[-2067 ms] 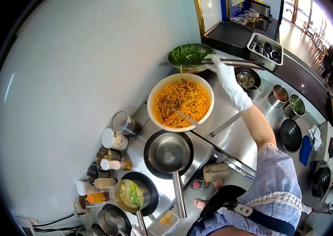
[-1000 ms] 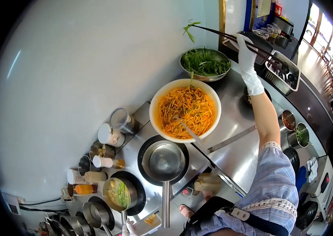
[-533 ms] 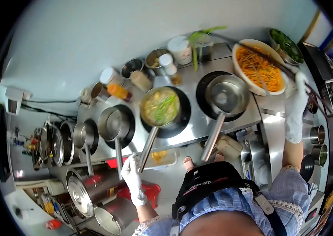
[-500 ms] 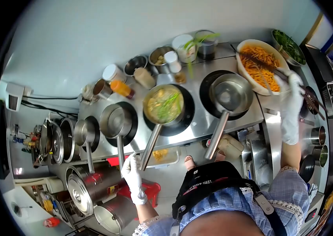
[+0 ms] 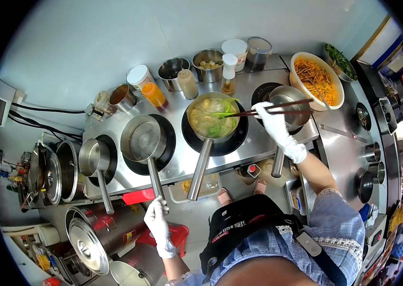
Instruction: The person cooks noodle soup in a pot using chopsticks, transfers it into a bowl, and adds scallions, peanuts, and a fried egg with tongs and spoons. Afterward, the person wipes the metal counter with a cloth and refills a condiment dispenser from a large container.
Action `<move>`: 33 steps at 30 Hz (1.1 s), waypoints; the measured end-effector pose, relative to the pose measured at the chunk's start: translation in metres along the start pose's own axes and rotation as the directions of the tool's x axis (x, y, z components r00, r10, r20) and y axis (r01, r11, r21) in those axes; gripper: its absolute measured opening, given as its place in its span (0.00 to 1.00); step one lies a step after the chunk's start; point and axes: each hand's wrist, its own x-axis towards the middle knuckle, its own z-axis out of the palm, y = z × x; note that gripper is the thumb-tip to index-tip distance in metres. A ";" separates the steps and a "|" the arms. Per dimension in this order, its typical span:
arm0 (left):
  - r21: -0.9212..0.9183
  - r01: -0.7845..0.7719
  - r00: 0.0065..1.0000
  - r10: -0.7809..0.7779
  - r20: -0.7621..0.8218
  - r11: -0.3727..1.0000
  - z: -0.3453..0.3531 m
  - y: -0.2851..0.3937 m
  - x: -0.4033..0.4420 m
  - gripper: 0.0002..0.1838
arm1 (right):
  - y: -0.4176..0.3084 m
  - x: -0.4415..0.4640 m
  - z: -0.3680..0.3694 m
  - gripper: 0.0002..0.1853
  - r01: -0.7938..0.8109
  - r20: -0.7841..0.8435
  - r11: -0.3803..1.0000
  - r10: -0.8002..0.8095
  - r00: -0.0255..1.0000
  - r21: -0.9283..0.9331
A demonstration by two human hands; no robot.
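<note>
At the centre pot, right hand grips chopsticks, tips at greens; left hand half-curled, hold unclear; placing greens seems underway, probably calling for parted tips.

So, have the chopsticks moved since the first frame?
Yes, leftward. Judged against the bowl of orange shreds, the chopsticks have gone from beyond it, at the bowl of greens, to the pan of broth left of it.

Along the far side of the counter stand an orange bottle and a white tub; far right sits a white bowl of orange strips; near left, a red stool stands by a big steel pot
</note>
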 end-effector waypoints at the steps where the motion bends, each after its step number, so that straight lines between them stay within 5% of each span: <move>1: -0.008 0.003 1.000 -0.003 0.011 1.000 -0.002 -0.001 0.002 0.14 | -0.030 0.001 -0.001 0.08 -0.008 0.019 0.991 0.011 1.000 -0.132; 4: -0.030 0.028 0.999 -0.027 0.027 0.999 -0.004 -0.003 0.006 0.14 | -0.089 0.002 -0.001 0.11 0.184 0.062 0.914 -0.173 0.983 -0.361; 7: -0.054 0.045 0.998 -0.043 0.044 0.998 -0.007 -0.008 0.009 0.14 | -0.101 0.013 0.009 0.11 0.174 0.208 0.781 -0.059 0.976 -0.599; 8: -0.064 0.048 0.997 -0.044 0.062 0.997 -0.007 -0.010 0.009 0.14 | -0.096 0.012 0.022 0.11 0.075 0.169 0.850 0.017 0.986 -0.522; 10: -0.075 0.052 0.996 -0.046 0.080 0.996 -0.007 -0.010 0.010 0.13 | -0.066 0.016 0.046 0.10 0.126 0.187 0.902 -0.052 0.981 -0.413; 13: -0.066 0.069 0.994 -0.063 0.091 0.995 -0.005 -0.008 0.010 0.13 | -0.042 0.029 0.069 0.11 0.390 0.229 0.805 -0.319 0.920 -0.447; 16: -0.061 0.057 0.994 -0.051 0.101 0.996 -0.003 -0.008 0.012 0.12 | -0.083 0.023 0.054 0.11 0.159 0.180 0.881 -0.085 0.980 -0.446; 21: -0.030 0.051 0.991 -0.047 0.123 0.998 -0.004 -0.021 0.013 0.13 | -0.085 0.016 0.024 0.10 0.298 0.120 0.810 -0.276 0.954 -0.506; 24: -0.042 0.051 0.990 -0.045 0.137 0.998 0.000 -0.017 0.016 0.12 | -0.054 0.015 0.021 0.09 0.423 0.299 0.679 -0.300 0.906 -0.600; 26: -0.044 0.096 0.986 -0.089 0.139 0.994 0.001 -0.007 0.017 0.11 | -0.044 -0.002 0.027 0.08 0.276 0.227 0.795 -0.178 0.958 -0.540; 33: -0.068 0.043 0.991 -0.034 0.126 0.997 -0.001 0.003 0.028 0.11 | -0.064 -0.048 0.064 0.05 0.283 0.298 0.913 -0.194 0.935 -0.294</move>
